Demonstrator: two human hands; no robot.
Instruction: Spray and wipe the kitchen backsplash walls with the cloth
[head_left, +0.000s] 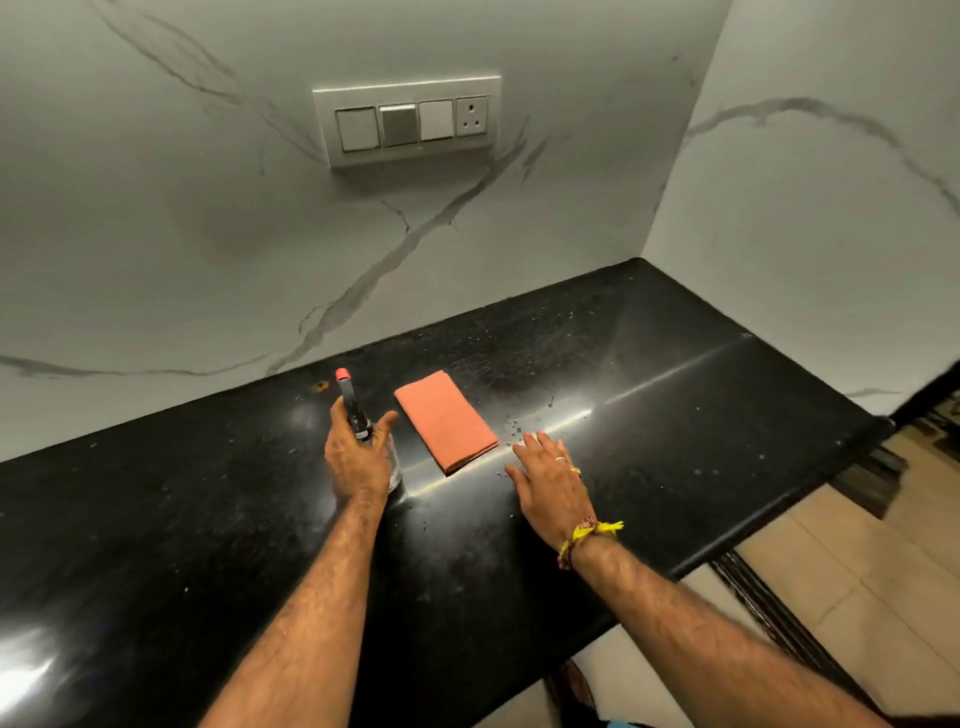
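Observation:
A folded orange cloth (445, 420) lies flat on the black countertop (675, 395) near the wall. My left hand (357, 457) is wrapped around a clear spray bottle (355, 410) with a black head and red nozzle tip, standing on the counter left of the cloth. My right hand (549, 480) rests flat with fingers spread on the counter, just right of the cloth and not touching it. The white marble backsplash (208, 234) with grey veins rises behind the counter, and a second marble wall (810, 208) meets it at the right corner.
A white switch plate with a socket (408, 122) is set in the back wall above the cloth. Small droplets or specks dot the counter near my right hand. The counter ends at the right, with a tiled floor (883, 597) below.

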